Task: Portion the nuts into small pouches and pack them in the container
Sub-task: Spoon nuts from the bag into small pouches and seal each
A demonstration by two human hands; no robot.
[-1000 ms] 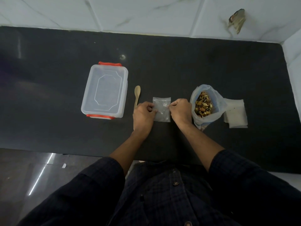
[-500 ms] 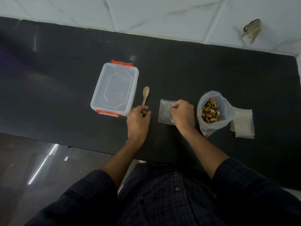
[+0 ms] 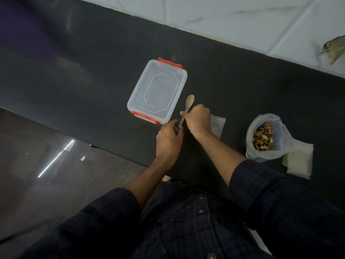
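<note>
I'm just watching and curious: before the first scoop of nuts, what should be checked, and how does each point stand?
1. Wooden spoon in hand: ok, right hand pinches its handle.
2. Left hand free for the pouch: cannot tell, it sits at the handle's end.
3. Small pouch within reach: ok, flat beside the right hand; opened or not, cannot tell.
4. Nut bag open: ok, nuts visible.
5. Container ready: not ok, lid looks on.
6. Spare pouches: ok, beside the bag.

No text, label, brand or number can be read anywhere in the head view. The clear container shows only an embossed outline, no lettering.
</note>
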